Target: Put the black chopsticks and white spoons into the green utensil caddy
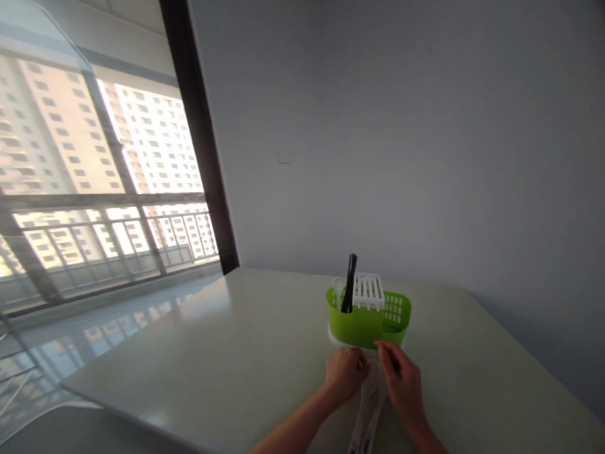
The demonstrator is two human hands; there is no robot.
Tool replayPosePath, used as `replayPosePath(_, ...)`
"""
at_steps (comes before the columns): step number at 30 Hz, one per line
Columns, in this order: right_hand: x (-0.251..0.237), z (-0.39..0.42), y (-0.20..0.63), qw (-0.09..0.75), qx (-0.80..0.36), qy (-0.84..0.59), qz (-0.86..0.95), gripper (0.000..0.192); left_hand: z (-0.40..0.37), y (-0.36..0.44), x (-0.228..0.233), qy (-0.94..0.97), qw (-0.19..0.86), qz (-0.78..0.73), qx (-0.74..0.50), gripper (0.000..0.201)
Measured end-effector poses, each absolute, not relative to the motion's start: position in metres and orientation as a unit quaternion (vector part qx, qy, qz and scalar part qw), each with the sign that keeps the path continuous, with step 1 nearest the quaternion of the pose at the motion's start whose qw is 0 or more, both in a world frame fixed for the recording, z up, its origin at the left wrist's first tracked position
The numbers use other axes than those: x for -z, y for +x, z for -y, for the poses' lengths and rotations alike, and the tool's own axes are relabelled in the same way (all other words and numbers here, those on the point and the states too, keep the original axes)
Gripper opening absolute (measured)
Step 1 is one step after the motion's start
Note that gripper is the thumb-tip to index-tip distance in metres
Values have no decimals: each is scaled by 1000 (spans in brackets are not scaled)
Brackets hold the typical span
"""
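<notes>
A green plastic cutlery holder (363, 323) stands on a pale table (227, 353), on a white drip base. It has a white slotted insert (369, 291), and black chopsticks (350, 282) stick up at its left side. My left hand (346, 373) and my right hand (401, 377) meet just in front of the holder. Between them lie white utensils (366, 413) with long handles running toward me. Both hands pinch the upper ends of these utensils, and fingers hide the exact grip.
A grey wall (401, 126) rises behind the table. At the left a large window (94, 189) with a dark frame and a railing looks out on tall buildings. The table's left edge runs diagonally toward me.
</notes>
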State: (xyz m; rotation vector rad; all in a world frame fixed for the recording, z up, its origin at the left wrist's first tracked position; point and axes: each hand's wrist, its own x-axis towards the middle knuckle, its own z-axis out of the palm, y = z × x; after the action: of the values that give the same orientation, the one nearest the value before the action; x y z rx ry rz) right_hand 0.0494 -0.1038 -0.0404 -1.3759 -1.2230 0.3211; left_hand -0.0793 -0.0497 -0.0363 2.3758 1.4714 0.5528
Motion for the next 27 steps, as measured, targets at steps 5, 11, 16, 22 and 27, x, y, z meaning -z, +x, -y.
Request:
replayPosePath(5, 46, 100, 43, 545, -132, -604, 566, 35, 49, -103, 3, 794, 112, -529, -278, 19)
replayPosePath(11, 50, 100, 30, 442, -118, -594, 662, 35, 60, -132, -23, 778, 64, -491, -386, 18)
replayPosePath(16, 48, 105, 19, 338, -67, -571, 745, 28, 77, -140, -12, 802, -27, -410, -433, 11)
replayPosePath(22, 47, 106, 18, 345, -93, -545, 759, 26, 80, -146, -15, 803, -86, -354, -472, 6)
replayPosePath(27, 55, 105, 23, 388, -94, -543, 739, 43, 61, -156, -63, 703, -146, -380, -584, 6)
